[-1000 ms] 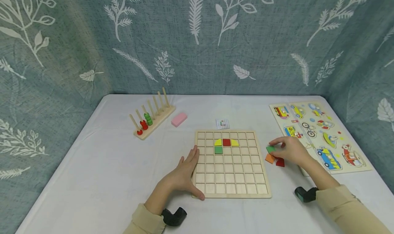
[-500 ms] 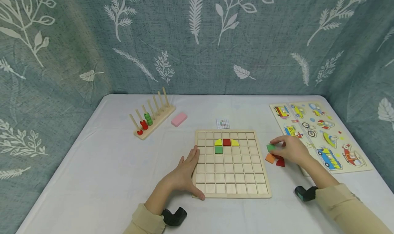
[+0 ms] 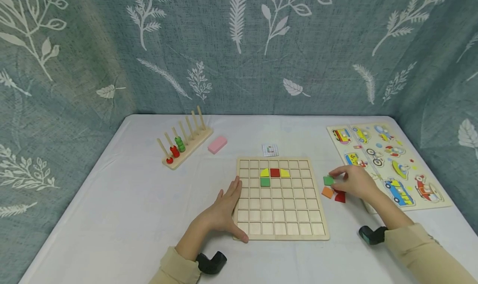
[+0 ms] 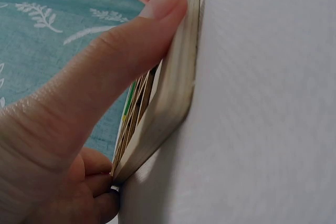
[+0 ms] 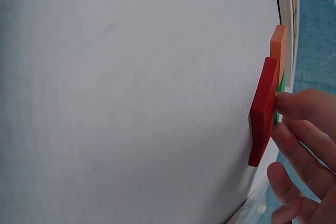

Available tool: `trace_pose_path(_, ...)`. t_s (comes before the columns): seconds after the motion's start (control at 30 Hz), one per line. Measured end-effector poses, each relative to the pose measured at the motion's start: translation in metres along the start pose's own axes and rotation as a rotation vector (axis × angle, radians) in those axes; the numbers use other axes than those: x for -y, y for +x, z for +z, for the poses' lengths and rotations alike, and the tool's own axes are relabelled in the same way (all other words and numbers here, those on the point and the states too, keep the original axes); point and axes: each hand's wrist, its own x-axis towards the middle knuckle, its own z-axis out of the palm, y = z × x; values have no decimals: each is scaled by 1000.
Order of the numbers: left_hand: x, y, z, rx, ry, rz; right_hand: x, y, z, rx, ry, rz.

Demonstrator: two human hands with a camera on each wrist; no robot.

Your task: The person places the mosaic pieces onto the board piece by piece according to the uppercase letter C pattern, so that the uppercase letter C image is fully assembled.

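A wooden grid board [image 3: 282,237] lies at the middle of the table. My left hand [image 3: 222,211] is spread along its left side; in the left wrist view the thumb [image 4: 121,51] presses the board's edge [image 4: 176,85]. On the board sit a red square tile [image 3: 274,173], yellow quarter-round tiles [image 3: 264,173] on both sides of it, and a green tile [image 3: 265,182] below the left one. To the board's right, my right hand [image 3: 354,182] pinches another green square tile [image 3: 328,180] by its edges. An orange tile [image 3: 327,192] and red pieces [image 3: 340,197], partly hidden, lie beside it.
A small pattern card [image 3: 270,150] lies behind the board. At the back left stand a peg rack [image 3: 190,147] with red and green beads and a pink block [image 3: 217,144]. A vehicle picture puzzle [image 3: 396,163] lies at the right, under the right forearm.
The right fingers have shifted slightly to the right over the green tile, so more of its top shows and it looks flatter. The left hand and board stay still.
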Motion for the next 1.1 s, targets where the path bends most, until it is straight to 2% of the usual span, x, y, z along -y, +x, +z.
trace_pose_path(0.6,2,0,1,0,8,10,2,-2,-2,-17,14,7)
trace_pose_path(1.1,1,1,0,2,6,5,15,-4,-1,-25,40,-32)
